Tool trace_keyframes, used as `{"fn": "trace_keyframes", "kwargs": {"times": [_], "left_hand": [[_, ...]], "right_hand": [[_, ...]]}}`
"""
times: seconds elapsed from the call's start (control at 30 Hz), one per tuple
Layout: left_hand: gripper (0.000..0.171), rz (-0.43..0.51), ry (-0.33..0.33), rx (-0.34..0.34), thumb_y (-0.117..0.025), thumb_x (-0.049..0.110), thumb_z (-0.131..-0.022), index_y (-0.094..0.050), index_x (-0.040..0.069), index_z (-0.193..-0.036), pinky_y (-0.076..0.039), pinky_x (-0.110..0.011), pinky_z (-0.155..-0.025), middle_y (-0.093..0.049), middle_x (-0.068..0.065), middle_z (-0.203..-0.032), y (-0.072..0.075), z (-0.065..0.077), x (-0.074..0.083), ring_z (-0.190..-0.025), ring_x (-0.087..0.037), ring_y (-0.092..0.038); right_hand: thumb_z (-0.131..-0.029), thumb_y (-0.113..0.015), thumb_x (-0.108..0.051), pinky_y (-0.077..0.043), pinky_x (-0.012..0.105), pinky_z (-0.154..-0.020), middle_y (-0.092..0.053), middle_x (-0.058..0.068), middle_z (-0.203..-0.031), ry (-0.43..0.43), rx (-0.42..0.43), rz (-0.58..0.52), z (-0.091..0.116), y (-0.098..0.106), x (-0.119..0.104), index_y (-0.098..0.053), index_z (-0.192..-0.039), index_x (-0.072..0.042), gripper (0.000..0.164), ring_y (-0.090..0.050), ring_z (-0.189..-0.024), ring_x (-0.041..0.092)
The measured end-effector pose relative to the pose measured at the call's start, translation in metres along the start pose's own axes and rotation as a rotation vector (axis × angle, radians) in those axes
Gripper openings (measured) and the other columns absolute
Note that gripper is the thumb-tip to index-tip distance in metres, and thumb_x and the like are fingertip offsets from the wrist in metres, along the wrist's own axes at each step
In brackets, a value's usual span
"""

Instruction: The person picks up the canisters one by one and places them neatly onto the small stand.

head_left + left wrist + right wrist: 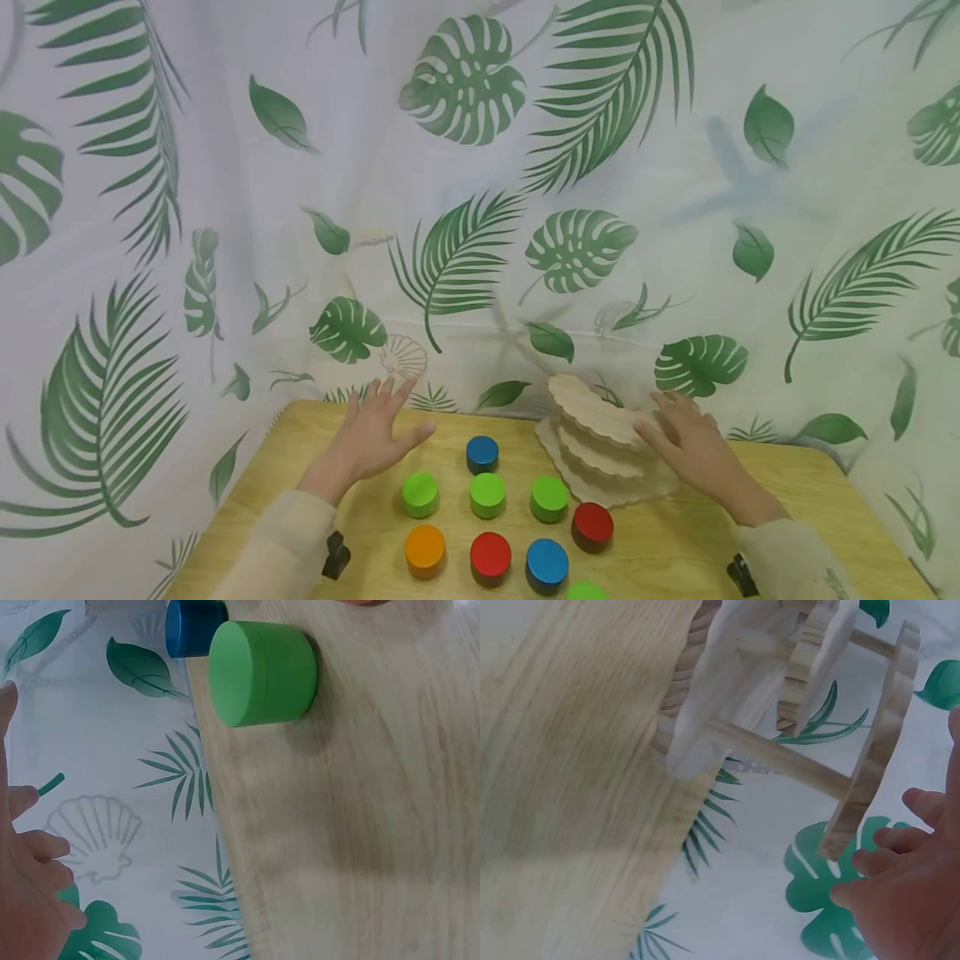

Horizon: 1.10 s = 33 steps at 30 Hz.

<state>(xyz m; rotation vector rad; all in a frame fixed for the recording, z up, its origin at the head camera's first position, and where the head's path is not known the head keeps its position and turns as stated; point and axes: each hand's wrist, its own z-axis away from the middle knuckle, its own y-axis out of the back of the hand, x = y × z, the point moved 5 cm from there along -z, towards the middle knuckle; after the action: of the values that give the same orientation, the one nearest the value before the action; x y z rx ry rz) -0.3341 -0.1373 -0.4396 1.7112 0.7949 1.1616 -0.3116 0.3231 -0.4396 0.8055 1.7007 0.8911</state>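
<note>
Fingers spread, my left hand (375, 429) hovers over the back left of the table with nothing in it. Nearest to it are a green cylinder block (420, 494) and a blue cylinder block (482, 454), both also in the left wrist view. My right hand (693, 442) is beside a wooden tiered stand (592, 408) with scalloped edges, at the back right. Its thumb overlaps the stand's upper tier in the head view. In the right wrist view, the fingers (892, 840) lie past the top tier's edge, and dowels join the tiers.
Several more short cylinders stand in loose rows on the wooden table (247, 500): an orange block (425, 550), a front red block (491, 558), a second blue block (547, 565), and a red block (592, 527) near the stand. A leaf-print cloth (480, 183) hangs behind.
</note>
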Motion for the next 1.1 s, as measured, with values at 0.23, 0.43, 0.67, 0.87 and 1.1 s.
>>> {"fn": "trace_keyframes", "kwargs": {"times": [0.23,0.43,0.67,0.87,1.1], "left_hand": [[0.087,0.166,0.036,-0.027,-0.054,0.067,-0.101,-0.027,0.019,-0.168,-0.003,-0.071,-0.127,-0.028,-0.022,-0.171,-0.018,0.012,-0.006,-0.16,-0.049,-0.017],[0.087,0.192,0.051,-0.019,-0.053,0.066,-0.102,-0.03,0.015,-0.167,-0.006,-0.072,-0.127,-0.03,-0.022,-0.17,-0.028,0.022,-0.012,-0.16,-0.05,-0.018],[0.083,0.183,0.086,-0.031,-0.056,0.065,-0.101,-0.034,0.017,-0.166,-0.008,-0.071,-0.127,-0.034,-0.025,-0.168,-0.042,0.035,-0.024,-0.158,-0.052,-0.022],[0.079,0.185,0.096,-0.027,-0.059,0.058,-0.102,-0.041,0.01,-0.162,-0.011,-0.073,-0.126,-0.038,-0.029,-0.164,-0.05,0.043,-0.034,-0.156,-0.054,-0.026],[0.083,0.203,0.091,-0.047,-0.057,0.066,-0.1,-0.042,0.011,-0.161,-0.01,-0.072,-0.126,-0.039,-0.026,-0.165,-0.06,0.05,-0.041,-0.155,-0.053,-0.028]], "right_hand": [[-0.107,-0.057,-0.047,-0.023,0.081,-0.114,-0.028,0.04,-0.164,-0.018,0.021,-0.042,0.007,0.002,0.012,-0.037,-0.161,0.002,0.075,-0.026,-0.15,0.063],[-0.108,-0.053,-0.05,-0.018,0.082,-0.116,-0.027,0.042,-0.163,-0.035,0.008,-0.016,0.009,-0.002,0.027,-0.033,-0.16,0.008,0.08,-0.022,-0.151,0.063],[-0.108,-0.049,-0.054,-0.018,0.081,-0.116,-0.02,0.045,-0.163,-0.086,-0.027,0.042,0.02,-0.002,0.045,-0.026,-0.16,0.014,0.088,-0.02,-0.149,0.066],[-0.11,-0.044,-0.054,-0.013,0.082,-0.116,-0.017,0.046,-0.163,-0.105,-0.065,0.038,0.026,-0.001,0.05,-0.022,-0.16,0.015,0.088,-0.016,-0.148,0.069],[-0.111,-0.041,-0.053,-0.01,0.084,-0.115,-0.018,0.046,-0.163,-0.1,-0.07,0.078,0.028,-0.001,0.052,-0.022,-0.161,0.013,0.085,-0.016,-0.147,0.07]]}}
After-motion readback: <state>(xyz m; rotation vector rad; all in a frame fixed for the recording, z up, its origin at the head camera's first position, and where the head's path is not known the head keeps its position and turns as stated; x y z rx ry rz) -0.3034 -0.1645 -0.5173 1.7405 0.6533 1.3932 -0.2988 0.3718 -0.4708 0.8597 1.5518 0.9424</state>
